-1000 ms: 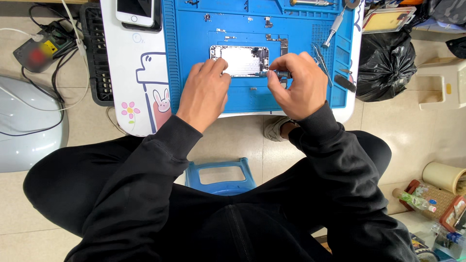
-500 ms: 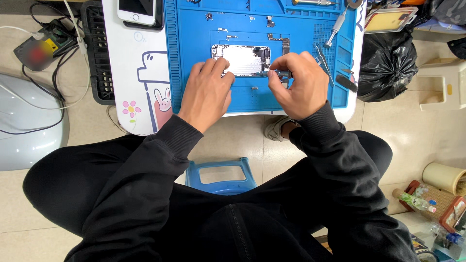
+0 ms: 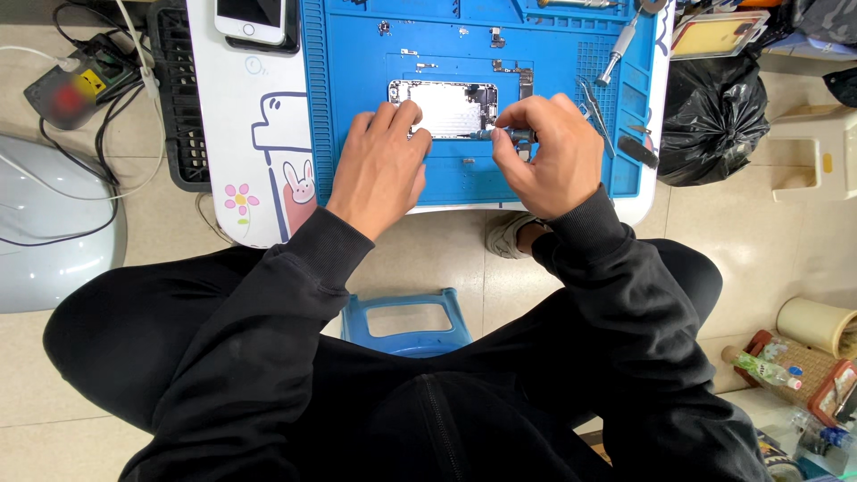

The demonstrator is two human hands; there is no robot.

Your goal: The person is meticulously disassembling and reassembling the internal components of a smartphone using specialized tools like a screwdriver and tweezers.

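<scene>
Both hands have shifted slightly. Left hand [image 3: 386, 161] lies open, steadying the opened phone [image 3: 444, 109]; right hand [image 3: 546, 152] grips the screwdriver [image 3: 502, 135] on the blue mat [image 3: 357, 98].

The opened phone chassis [image 3: 444, 108] shows bare silvery metal with a dull sheen, lying on a matt blue rubbery work mat [image 3: 357, 134] over a smooth white tabletop [image 3: 232, 134], beside a shiny metal screwdriver [image 3: 618, 49] and a glossy black plastic bag [image 3: 714, 116].

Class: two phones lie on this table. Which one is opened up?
The silver opened phone shell on the blue mat by both hands; the white phone upper left lies intact.
</scene>
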